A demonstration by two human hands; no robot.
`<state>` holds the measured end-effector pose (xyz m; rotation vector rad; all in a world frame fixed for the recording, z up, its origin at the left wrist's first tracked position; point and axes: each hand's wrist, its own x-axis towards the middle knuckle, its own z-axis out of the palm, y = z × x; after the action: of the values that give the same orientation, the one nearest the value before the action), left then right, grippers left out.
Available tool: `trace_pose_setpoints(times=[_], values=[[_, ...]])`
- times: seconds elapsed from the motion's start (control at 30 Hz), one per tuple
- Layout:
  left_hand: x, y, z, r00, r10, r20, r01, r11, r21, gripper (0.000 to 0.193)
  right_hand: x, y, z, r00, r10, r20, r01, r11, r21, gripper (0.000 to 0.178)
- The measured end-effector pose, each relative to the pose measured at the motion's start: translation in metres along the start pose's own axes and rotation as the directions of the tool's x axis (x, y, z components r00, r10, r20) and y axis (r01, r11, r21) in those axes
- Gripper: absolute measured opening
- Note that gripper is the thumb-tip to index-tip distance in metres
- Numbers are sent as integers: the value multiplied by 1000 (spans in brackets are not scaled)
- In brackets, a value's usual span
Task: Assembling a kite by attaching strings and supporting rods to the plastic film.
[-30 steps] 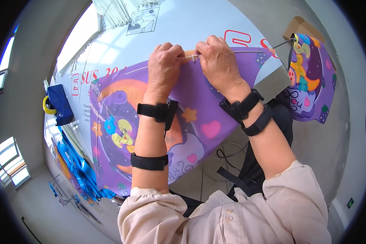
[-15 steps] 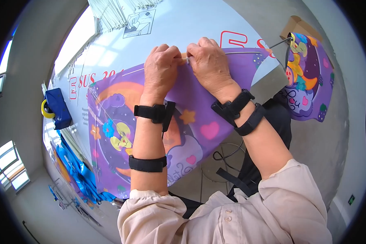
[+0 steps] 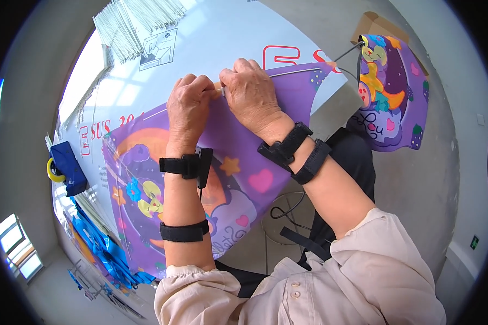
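Observation:
A purple printed fabric sheet (image 3: 260, 181), shaped like a kite, lies over the near edge of the table, with a crescent moon, stars and hearts on it. A thin pale rod (image 3: 295, 71) runs along its far edge. My left hand (image 3: 188, 108) is closed in a pinch at the middle of that edge. Close beside it on the right, my right hand (image 3: 250, 95) pinches the same edge. A small whitish piece (image 3: 221, 91) shows between my fingertips; its kind is unclear. Both hands' fingertips are partly hidden.
Bundled thin white rods (image 3: 138, 27) lie at the table's far side. A blue tape dispenser (image 3: 69, 169) with yellow tape stands at the left edge, near blue plastic material (image 3: 95, 230). Another purple printed sheet (image 3: 393, 95) hangs at right, before a cardboard box (image 3: 382, 28).
The whole view has shifted, so the table, sheet and hands appear farther left. Both hands keep their pinch at the same part of the sheet's edge.

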<state>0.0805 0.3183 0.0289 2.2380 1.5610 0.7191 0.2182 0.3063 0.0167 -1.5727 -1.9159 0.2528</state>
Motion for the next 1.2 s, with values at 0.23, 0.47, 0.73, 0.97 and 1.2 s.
trace_pose_setpoints(times=[0.23,0.47,0.73,0.97,1.2], values=[[0,2,0,1000,-13,-10,13,1000,23,9,-1,1,3,1000,-5,-15,5,1000,24,9],[1,0,1,1000,-19,-5,20,999,32,10,-1,3,4,999,-27,-33,28,999,21,9],[-1,-3,0,1000,-16,-1,16,1000,16,10,-1,0,5,1000,-24,-14,24,1000,4,7],[0,-1,0,1000,-19,-11,20,999,29,7,-1,-1,4,999,-7,-33,8,1000,14,7],[1,3,-1,998,-55,34,55,998,-3,7,-1,-1,2,1000,0,-6,0,1000,-4,9]])
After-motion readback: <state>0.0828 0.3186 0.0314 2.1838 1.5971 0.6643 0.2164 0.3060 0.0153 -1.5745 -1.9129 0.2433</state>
